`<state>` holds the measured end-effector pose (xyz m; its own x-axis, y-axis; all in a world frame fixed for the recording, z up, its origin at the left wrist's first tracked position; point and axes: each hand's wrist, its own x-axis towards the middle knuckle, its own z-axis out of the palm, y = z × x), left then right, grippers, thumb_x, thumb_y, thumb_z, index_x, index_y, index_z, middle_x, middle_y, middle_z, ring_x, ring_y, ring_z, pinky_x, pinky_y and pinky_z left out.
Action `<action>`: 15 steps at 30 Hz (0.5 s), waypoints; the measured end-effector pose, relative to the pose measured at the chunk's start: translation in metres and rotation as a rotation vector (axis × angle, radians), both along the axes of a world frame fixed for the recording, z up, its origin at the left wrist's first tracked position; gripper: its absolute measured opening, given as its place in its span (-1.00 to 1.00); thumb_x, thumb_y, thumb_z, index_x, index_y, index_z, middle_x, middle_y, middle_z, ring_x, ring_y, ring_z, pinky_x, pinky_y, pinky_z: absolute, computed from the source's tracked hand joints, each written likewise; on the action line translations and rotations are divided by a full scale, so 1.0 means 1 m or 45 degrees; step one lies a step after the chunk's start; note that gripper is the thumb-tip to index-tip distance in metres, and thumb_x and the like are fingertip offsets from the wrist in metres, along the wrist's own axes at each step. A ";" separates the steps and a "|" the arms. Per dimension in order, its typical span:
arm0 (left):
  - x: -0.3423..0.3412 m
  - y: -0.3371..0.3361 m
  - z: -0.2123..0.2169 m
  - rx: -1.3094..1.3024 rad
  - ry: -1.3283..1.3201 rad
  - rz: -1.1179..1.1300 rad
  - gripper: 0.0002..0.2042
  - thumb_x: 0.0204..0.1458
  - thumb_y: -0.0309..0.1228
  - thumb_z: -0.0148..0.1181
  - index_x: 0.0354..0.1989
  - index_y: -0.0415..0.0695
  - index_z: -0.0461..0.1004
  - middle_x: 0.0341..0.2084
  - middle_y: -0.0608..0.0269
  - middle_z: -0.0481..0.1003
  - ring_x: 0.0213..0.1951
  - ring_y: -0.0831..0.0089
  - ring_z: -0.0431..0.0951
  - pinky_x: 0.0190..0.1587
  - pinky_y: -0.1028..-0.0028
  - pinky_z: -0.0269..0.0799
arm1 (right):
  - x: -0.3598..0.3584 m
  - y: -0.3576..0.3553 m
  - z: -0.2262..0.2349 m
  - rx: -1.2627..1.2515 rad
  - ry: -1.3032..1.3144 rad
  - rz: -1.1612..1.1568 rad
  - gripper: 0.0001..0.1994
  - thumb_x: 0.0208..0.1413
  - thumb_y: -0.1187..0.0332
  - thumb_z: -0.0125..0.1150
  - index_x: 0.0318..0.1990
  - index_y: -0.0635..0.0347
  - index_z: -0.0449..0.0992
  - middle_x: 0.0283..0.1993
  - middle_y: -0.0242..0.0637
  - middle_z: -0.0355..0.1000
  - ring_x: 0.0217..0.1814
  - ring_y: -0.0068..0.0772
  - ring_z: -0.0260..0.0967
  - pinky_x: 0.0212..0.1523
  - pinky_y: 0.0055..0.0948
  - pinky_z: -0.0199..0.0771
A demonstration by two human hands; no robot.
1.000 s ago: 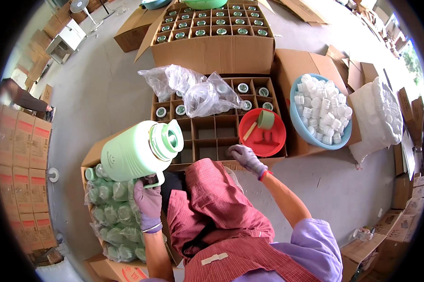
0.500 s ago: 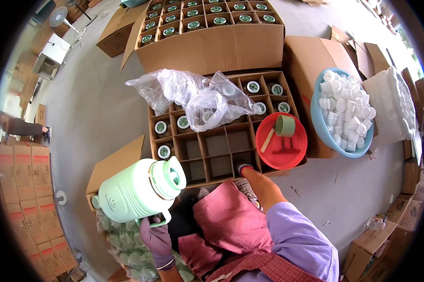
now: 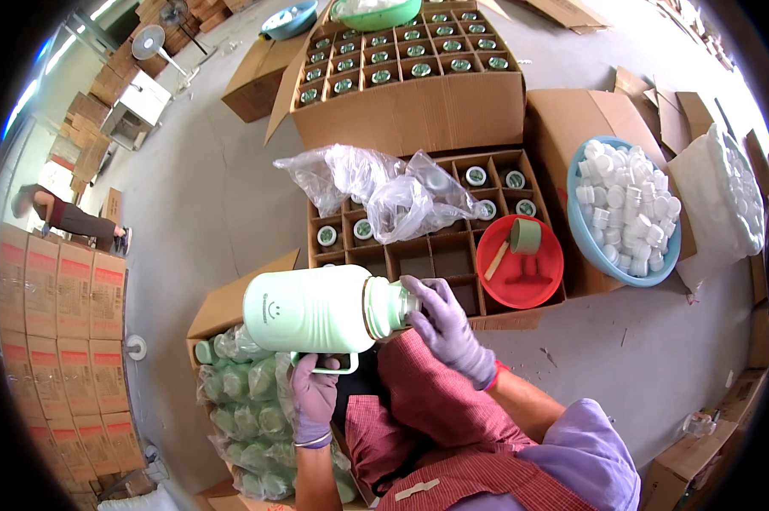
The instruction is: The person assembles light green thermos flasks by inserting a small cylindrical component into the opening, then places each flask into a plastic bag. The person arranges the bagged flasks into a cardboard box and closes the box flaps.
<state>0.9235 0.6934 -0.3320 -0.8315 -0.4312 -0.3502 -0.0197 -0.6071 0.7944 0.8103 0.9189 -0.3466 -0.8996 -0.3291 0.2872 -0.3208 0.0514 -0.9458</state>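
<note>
A pale green vacuum flask (image 3: 308,308) with a smiley face on its side lies sideways in front of my lap, mouth to the right. My left hand (image 3: 315,392), in a mauve glove, is closed round its handle from below. The gloved fingers of my right hand (image 3: 446,328) curl about the flask's mouth; whether something small is between them is hidden. Under the flask, an open carton holds several green pieces (image 3: 248,417) in clear plastic bags. Beyond my hands stands a divided carton (image 3: 504,322), with white-rimmed round tops in some of its compartments.
A red basin (image 3: 521,289) holding a green ring rests on the divided carton, beside crumpled plastic bags (image 3: 359,183). A blue basin (image 3: 579,204) of white caps stands right. Another carton (image 3: 410,115) of round-topped items lies behind. Stacked cartons (image 3: 61,341) and a person (image 3: 69,217) are at left.
My right hand has come up from the divided carton to the flask's mouth. The flask has turned from a tilt to nearly level, still in my left hand. My view has shifted.
</note>
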 end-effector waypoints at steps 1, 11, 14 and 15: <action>-0.003 0.009 0.011 -0.026 -0.006 -0.013 -0.82 0.10 -0.46 0.06 -0.14 -0.23 0.44 -0.38 0.20 0.52 -0.38 0.41 0.51 -0.24 0.42 0.47 | 0.002 -0.005 0.000 0.122 0.184 -0.123 -0.44 0.12 0.53 0.14 0.31 0.25 0.21 -0.06 0.04 0.24 -0.08 0.00 0.33 -0.08 -0.25 0.43; -0.004 0.038 0.012 -0.050 0.052 -0.071 -0.80 0.10 -0.42 0.07 -0.13 -0.21 0.45 -0.37 0.17 0.55 -0.37 0.37 0.55 -0.21 0.36 0.51 | 0.001 0.005 0.017 0.159 0.141 -0.318 -0.48 0.25 0.38 -0.08 0.37 0.24 0.13 -0.09 0.16 0.45 -0.26 0.12 0.49 -0.21 -0.17 0.49; -0.008 0.036 -0.004 -0.010 0.072 -0.081 -0.78 0.12 -0.40 0.07 -0.10 -0.22 0.45 -0.37 0.15 0.56 -0.33 0.32 0.59 -0.18 0.32 0.53 | -0.057 0.039 -0.051 -0.023 0.217 -0.084 -0.46 0.21 0.25 0.10 0.31 0.21 0.22 0.03 0.08 0.42 0.02 0.01 0.42 0.04 -0.16 0.40; -0.004 0.030 -0.011 0.006 0.084 -0.073 -0.77 0.13 -0.39 0.08 -0.10 -0.23 0.45 -0.36 0.15 0.56 -0.31 0.31 0.59 -0.17 0.31 0.53 | -0.076 0.053 -0.052 0.369 0.172 -0.300 -0.39 0.15 0.22 0.17 0.32 0.20 0.19 0.08 0.07 0.38 0.11 0.03 0.35 0.11 -0.15 0.35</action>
